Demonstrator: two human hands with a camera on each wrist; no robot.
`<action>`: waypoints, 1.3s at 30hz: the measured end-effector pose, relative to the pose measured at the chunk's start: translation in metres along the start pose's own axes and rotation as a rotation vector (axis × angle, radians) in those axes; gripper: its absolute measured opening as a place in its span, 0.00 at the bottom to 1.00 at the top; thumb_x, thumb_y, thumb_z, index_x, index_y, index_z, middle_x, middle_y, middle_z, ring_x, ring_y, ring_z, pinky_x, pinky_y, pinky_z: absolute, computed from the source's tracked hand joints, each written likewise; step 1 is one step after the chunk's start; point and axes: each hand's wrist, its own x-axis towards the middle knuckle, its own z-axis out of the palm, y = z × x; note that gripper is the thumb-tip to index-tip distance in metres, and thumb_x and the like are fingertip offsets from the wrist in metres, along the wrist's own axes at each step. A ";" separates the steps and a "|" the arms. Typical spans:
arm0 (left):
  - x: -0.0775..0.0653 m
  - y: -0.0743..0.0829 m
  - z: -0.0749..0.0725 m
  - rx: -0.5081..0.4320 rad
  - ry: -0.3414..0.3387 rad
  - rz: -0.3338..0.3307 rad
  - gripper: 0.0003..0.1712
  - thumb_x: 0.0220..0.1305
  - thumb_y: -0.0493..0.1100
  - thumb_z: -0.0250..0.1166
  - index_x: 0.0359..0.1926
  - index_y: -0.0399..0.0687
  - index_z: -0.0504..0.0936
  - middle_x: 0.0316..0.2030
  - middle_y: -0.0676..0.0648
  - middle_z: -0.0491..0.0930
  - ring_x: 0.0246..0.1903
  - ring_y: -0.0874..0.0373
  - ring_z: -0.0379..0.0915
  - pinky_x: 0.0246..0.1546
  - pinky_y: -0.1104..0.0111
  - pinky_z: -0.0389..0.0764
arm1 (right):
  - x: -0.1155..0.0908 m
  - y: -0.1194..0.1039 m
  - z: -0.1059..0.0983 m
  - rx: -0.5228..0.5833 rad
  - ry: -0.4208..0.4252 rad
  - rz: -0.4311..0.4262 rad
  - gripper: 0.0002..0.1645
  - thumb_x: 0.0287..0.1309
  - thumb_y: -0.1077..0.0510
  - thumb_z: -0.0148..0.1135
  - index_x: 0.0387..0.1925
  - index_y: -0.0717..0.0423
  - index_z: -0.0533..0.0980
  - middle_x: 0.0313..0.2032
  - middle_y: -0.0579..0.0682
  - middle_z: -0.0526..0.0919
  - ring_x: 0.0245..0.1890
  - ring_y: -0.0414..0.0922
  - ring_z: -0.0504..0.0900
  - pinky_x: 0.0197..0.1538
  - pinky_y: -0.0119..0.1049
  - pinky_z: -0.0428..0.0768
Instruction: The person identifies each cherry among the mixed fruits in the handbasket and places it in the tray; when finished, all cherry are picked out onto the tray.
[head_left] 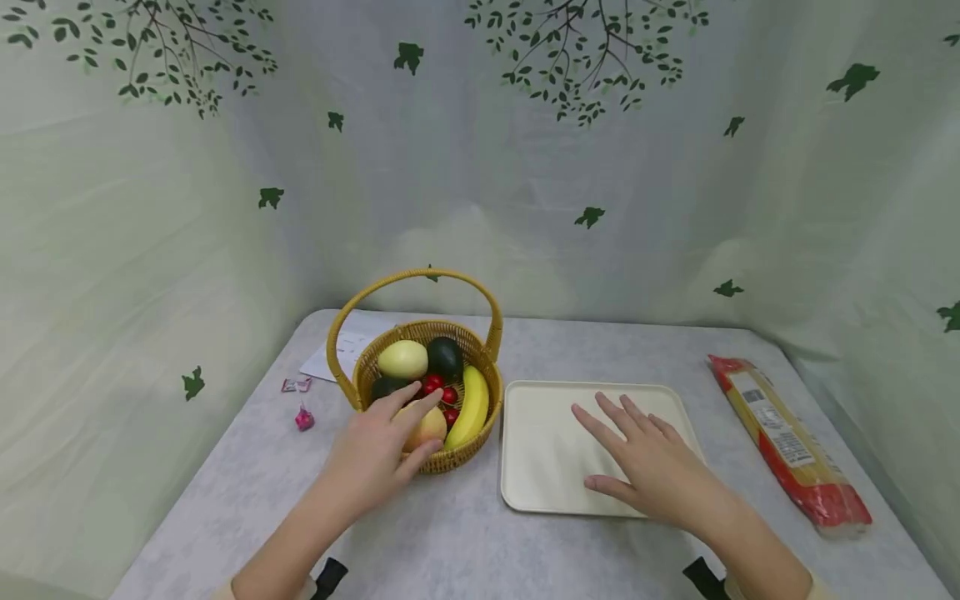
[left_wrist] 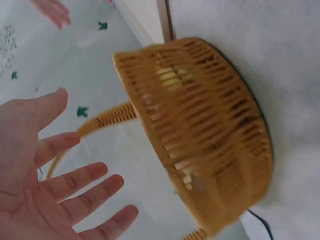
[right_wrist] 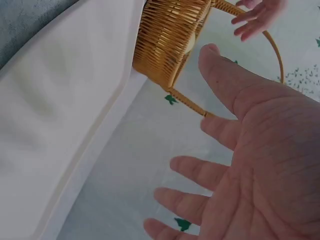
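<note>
A wicker basket (head_left: 454, 462) with a tall looped handle stands on the table left of centre. Inside lie a banana (head_left: 472, 408), a pale yellow-green fruit (head_left: 403, 360), a dark green avocado-like fruit (head_left: 446, 358), a peach-coloured fruit (head_left: 429, 427) and several small red fruits (head_left: 432, 383). My left hand (head_left: 371, 454) hovers over the basket's near left side, fingers spread, gripping nothing; it hides part of the fruit. In the left wrist view it appears apart from the basket wall (left_wrist: 215, 140). Over a cream tray (head_left: 536, 467), my right hand (head_left: 656, 471) spreads its fingers, holding nothing.
A long red-and-yellow plastic packet (head_left: 787, 442) lies along the table's right side. Left of the basket are a pink wrapped sweet (head_left: 303, 418), a small flat wrapper (head_left: 296, 385) and a white paper sheet (head_left: 322, 358). A leaf-printed curtain (head_left: 450, 183) encloses the table's back and sides.
</note>
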 end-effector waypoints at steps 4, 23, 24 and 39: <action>-0.008 -0.022 -0.006 -0.052 0.066 -0.066 0.34 0.70 0.50 0.75 0.73 0.55 0.78 0.63 0.42 0.82 0.46 0.47 0.86 0.40 0.55 0.91 | 0.013 0.003 -0.002 0.024 -0.033 -0.047 0.45 0.70 0.36 0.69 0.82 0.39 0.64 0.77 0.58 0.72 0.74 0.63 0.74 0.68 0.70 0.78; -0.011 -0.138 0.002 -0.782 -0.004 -0.470 0.27 0.80 0.41 0.63 0.75 0.42 0.72 0.69 0.31 0.77 0.62 0.37 0.83 0.50 0.66 0.91 | 0.088 -0.011 -0.012 0.172 -0.144 -0.231 0.26 0.74 0.47 0.68 0.68 0.47 0.79 0.62 0.51 0.85 0.58 0.50 0.86 0.63 0.51 0.86; -0.009 -0.140 0.004 -0.826 -0.028 -0.469 0.29 0.81 0.40 0.62 0.77 0.41 0.70 0.71 0.30 0.75 0.65 0.37 0.81 0.53 0.64 0.91 | 0.090 -0.012 -0.012 0.175 -0.147 -0.238 0.26 0.74 0.47 0.68 0.68 0.48 0.79 0.62 0.50 0.85 0.60 0.50 0.86 0.64 0.51 0.86; 0.002 -0.144 0.015 -1.040 -0.063 -0.532 0.29 0.81 0.38 0.61 0.76 0.31 0.68 0.73 0.28 0.67 0.53 0.70 0.81 0.55 0.60 0.90 | 0.104 -0.026 -0.002 0.251 -0.214 -0.268 0.26 0.75 0.48 0.67 0.69 0.49 0.79 0.60 0.50 0.85 0.60 0.50 0.85 0.65 0.50 0.85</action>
